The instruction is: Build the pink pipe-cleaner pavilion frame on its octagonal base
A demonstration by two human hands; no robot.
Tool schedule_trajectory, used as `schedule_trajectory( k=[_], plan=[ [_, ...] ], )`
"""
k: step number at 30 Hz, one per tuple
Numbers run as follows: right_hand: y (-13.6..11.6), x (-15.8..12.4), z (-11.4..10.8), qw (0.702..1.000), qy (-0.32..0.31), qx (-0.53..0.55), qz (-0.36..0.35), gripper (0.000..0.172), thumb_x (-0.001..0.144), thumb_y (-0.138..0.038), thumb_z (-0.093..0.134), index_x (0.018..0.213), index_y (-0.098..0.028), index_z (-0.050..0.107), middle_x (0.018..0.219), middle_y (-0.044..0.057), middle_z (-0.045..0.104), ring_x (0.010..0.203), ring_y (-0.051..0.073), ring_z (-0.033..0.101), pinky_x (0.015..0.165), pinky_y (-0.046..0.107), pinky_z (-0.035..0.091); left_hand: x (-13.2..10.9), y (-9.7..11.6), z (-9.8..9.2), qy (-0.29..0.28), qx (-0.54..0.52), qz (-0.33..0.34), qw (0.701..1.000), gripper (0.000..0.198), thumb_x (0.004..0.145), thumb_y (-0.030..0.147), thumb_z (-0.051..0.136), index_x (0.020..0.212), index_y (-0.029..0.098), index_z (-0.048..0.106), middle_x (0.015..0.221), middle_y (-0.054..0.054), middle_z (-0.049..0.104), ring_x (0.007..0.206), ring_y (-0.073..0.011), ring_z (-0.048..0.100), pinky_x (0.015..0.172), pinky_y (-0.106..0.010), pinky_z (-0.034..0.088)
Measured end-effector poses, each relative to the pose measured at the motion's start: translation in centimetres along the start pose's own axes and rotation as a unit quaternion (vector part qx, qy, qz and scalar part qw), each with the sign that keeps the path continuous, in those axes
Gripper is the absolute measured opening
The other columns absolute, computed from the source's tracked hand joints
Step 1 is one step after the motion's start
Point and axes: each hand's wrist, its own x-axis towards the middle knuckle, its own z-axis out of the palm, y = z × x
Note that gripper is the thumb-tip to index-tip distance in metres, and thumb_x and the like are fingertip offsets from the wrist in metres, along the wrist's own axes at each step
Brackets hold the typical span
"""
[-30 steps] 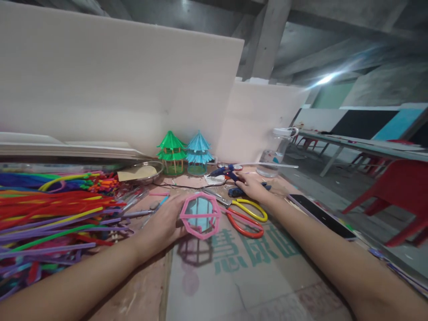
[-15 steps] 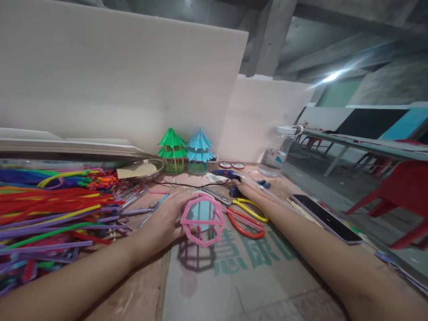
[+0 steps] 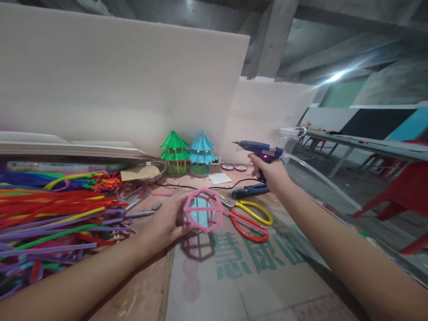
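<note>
Pink and open like a little cage: in the head view, the frame point(image 3: 200, 208) is held up by the left hand point(image 3: 170, 218), closed around its left side, a bit above the left edge of the printed board point(image 3: 200, 303) that's laid on the table point(image 3: 133, 285). Probably super light, kinda springy and easily bent, so it's best pinched at a joint, with the thin bars spared.

The glue gun point(image 3: 256, 146) is gripped by the right hand point(image 3: 272, 171), fingers wrapped round the handle, up over the table's far right corner, nozzle pointed left. It's likely stiff and a fair bit heavier; a red light is lit, so the tip should be treated as hot and only the handle grabbed.

Scissors point(image 3: 230, 203) are left just right of the frame. Pipe cleaners point(image 3: 50, 205) are heaped along the table's left edge.
</note>
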Motion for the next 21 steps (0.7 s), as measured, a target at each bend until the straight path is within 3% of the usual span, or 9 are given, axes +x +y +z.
schedule_trajectory(
  k=[2,5,9,12,17,21],
  plan=[
    [-2.1,-0.9,-0.8,0.995,-0.070,0.077,-0.009,0.042,0.063,-0.053,0.072,0.082,-0.016,0.065,0.067,0.003,0.067,0.054,0.015,0.061,0.060,0.029,0.052,0.0,-0.3,0.1,-0.002,-0.005,-0.021,1.000,0.059,0.082,0.044,0.067,0.131,0.022,0.044,0.125,-0.011,0.061,0.114,-0.0280,0.058,0.095,-0.043,0.049],
    [-5.1,-2.7,-1.7,0.985,-0.159,0.065,-0.019,0.037,0.062,-0.044,0.077,0.085,-0.016,0.069,0.087,0.006,0.072,0.055,0.013,0.063,0.059,0.027,0.052,0.0,-0.3,0.1,-0.009,-0.008,-0.037,0.999,0.062,0.078,0.044,0.071,0.131,0.023,0.045,0.126,-0.010,0.061,0.114,-0.0288,0.058,0.095,-0.044,0.048],
    [-7.2,-4.6,-1.9,0.981,-0.187,0.027,-0.039,0.032,0.062,-0.042,0.075,0.080,-0.017,0.068,0.070,0.002,0.070,0.044,0.008,0.051,0.050,0.025,0.047,0.0,-0.3,0.1,-0.005,0.007,-0.044,0.999,0.062,0.077,0.041,0.073,0.131,0.025,0.046,0.126,-0.010,0.060,0.113,-0.0294,0.058,0.094,-0.044,0.048],
    [-7.5,-5.1,-2.0,0.975,-0.214,-0.021,-0.059,0.032,0.066,-0.048,0.071,0.074,-0.017,0.067,0.066,0.002,0.068,0.053,0.013,0.058,0.051,0.025,0.047,-0.1,-0.7,0.3,-0.005,0.011,-0.041,0.999,0.062,0.077,0.041,0.073,0.130,0.024,0.046,0.123,-0.010,0.062,0.112,-0.0295,0.058,0.093,-0.045,0.049],
    [-7.6,-5.5,-2.0,0.953,-0.285,-0.063,-0.081,0.040,0.071,-0.059,0.063,0.073,-0.020,0.070,0.079,0.006,0.073,0.080,0.023,0.068,0.073,0.033,0.053,-0.1,-0.9,0.3,0.002,0.012,-0.034,0.999,0.062,0.077,0.041,0.072,0.130,0.024,0.046,0.124,-0.011,0.061,0.113,-0.0303,0.058,0.094,-0.045,0.048],
    [-7.7,-6.0,-1.3,0.960,-0.260,-0.098,-0.046,0.041,0.065,-0.061,0.069,0.071,-0.021,0.068,0.072,0.007,0.071,0.072,0.025,0.067,0.064,0.034,0.054,-0.1,-0.6,0.2,0.005,0.014,-0.029,0.999,0.062,0.077,0.040,0.073,0.130,0.024,0.046,0.125,-0.011,0.060,0.114,-0.0305,0.058,0.095,-0.046,0.048]
  ],
)
